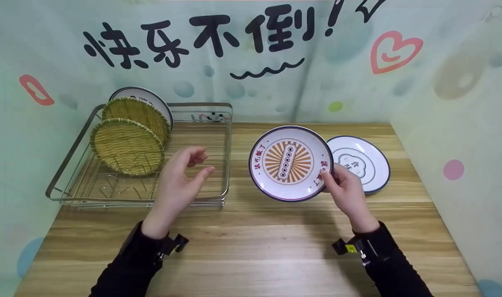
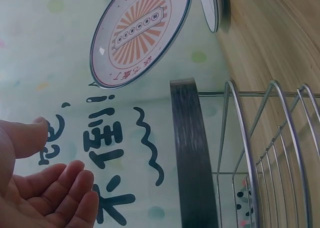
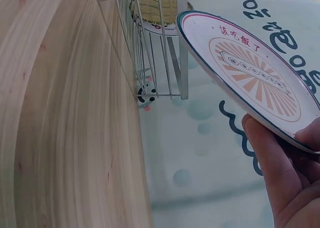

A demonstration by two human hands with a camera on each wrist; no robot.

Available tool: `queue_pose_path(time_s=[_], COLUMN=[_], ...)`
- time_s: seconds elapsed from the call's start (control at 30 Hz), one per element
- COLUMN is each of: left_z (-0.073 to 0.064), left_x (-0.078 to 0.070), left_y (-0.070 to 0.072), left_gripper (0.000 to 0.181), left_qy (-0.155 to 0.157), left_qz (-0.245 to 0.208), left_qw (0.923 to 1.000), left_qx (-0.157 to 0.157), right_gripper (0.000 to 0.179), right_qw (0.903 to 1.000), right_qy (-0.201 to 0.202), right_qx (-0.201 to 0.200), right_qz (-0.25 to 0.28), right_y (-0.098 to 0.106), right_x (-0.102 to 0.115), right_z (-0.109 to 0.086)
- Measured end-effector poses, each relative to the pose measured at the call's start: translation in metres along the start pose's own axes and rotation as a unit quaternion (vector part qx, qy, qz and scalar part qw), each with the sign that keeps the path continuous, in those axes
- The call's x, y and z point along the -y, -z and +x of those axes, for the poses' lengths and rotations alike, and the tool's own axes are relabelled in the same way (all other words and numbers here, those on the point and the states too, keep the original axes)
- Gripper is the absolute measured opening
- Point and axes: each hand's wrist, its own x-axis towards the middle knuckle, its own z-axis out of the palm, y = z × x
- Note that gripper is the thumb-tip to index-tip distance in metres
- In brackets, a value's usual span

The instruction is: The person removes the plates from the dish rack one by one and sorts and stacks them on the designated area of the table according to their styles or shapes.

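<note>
A white plate with an orange sunburst [image 1: 290, 161] is held up over the table by my right hand [image 1: 348, 194]. The thumb lies on the plate's face and the fingers go behind its right rim, as the right wrist view also shows on the plate [image 3: 255, 72]. My left hand [image 1: 179, 181] is in the air over the front of the wire dish rack [image 1: 139, 202], fingers loosely bent and nothing between them and the thumb. Two round woven trays [image 1: 127, 146] stand upright in the rack, with a white plate [image 1: 141, 94] behind them.
Another white plate [image 1: 374, 165] with a blue rim lies on the wooden table [image 1: 259, 251] at the right, partly behind the right hand. A printed curtain [image 1: 267, 95] with black characters borders the back and both sides of the table.
</note>
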Motion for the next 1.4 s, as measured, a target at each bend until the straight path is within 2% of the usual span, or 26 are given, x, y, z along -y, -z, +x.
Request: queue_pose_path(time_s=[0.3,0.57,0.77,1.1,1.4], left_z=[-0.006,-0.009,-0.01,-0.011,-0.008], left_x=[0.008,0.011,0.015,0.023,0.028], left_y=[0.007,0.012,0.017,0.03,0.044], left_gripper=[0.039,0.041,0.038,0.036,0.039], left_qy=[-0.012,0.016,0.013,0.043,0.065], left_qz=[0.007,0.02,0.033,0.042,0.069], left_qw=[0.9999,0.9995,0.9993,0.9981,0.9954], left_qx=[0.006,0.02,0.012,0.015,0.016], right_gripper=[0.015,0.022,0.024,0.024,0.024], right_qw=[0.9991,0.9971,0.9951,0.9934,0.9901], right_qy=[-0.037,-0.076,-0.099,-0.092,-0.11], right_qx=[-0.006,0.004,0.006,-0.02,-0.028], right_qz=[-0.021,0.007,-0.001,-0.065,-0.083], right_y=[0.011,0.024,0.033,0.051,0.067], right_x=[-0.008,-0.012,-0.016,-0.027,-0.033], right_z=[0.001,0.001,0.002,0.005,0.005])
